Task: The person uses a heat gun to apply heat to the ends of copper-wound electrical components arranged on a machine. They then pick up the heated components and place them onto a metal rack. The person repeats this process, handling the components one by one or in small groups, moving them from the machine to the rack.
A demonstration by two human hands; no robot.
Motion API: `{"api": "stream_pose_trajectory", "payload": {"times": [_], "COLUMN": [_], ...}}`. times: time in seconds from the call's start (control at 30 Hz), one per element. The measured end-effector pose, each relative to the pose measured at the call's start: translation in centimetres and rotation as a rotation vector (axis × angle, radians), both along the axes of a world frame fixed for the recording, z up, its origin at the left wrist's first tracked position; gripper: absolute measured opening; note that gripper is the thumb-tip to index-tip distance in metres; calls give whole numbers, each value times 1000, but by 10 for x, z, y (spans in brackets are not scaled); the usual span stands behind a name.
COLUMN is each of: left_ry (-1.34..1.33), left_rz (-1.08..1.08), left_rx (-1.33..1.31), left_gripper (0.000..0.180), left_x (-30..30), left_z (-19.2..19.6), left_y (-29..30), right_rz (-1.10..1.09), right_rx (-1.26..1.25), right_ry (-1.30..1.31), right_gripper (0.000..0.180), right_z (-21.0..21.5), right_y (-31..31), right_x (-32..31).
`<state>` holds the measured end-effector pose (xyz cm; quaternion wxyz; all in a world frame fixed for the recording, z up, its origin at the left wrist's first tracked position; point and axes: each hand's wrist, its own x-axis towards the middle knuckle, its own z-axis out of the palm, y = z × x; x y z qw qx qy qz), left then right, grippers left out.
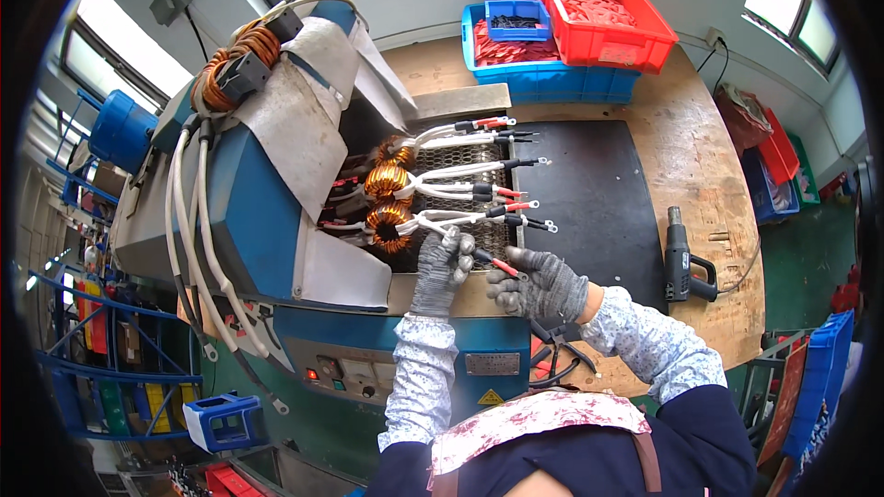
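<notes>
Both my hands wear grey gloves. My left hand [445,262] is closed around a white cable near the front edge of the mesh belt [442,162]. That cable ends in a black and red sleeve [502,266], which slants toward my right hand [545,286]. The fingers of my right hand are bent round the red end and hide its tip. Just beyond my left hand lies a copper-wound ring coil [389,226] with white leads. Another copper coil [386,181] sits behind it, and their leads, with ring terminals and red or black sleeves, point right.
A blue machine [253,212] with pale flaps stands left of the coils. The black plate [585,202] extends right of the belt. A heat gun [678,258] stands on the wooden table [709,184]. Red and blue bins [658,46] of sleeves are at the back. Pliers [558,336] lie near my right wrist.
</notes>
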<state>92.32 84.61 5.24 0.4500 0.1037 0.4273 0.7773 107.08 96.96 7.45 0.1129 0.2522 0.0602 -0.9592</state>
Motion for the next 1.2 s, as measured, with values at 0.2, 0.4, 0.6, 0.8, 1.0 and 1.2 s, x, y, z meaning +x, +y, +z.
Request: {"api": "stream_pose_trajectory", "payload": {"times": [0.2,0.4,0.6,0.8,1.0,1.2], "left_ry": [-1,-15,10,-3,-53,-167], "left_rz": [-52,-87,-135,-113,-87,-108], "left_rx": [17,24,11,16,54,70], "left_gripper": [15,17,23,15,22,37], "left_x": [4,2,6,9,21,29], "left_z": [5,-1,3,2,0,7], "left_y": [5,3,6,12,22,20], "right_rz": [203,365,383,198,-87,-371], "right_rx": [57,2613,2691,971,521,628], "right_ry": [124,349,409,12,87,-31], "right_gripper": [38,38,36,40,41,45], "right_z": [-18,0,15,17,-17,-56], "right_y": [4,4,13,10,19,7], "right_x": [-6,1,13,30,52,64]}}
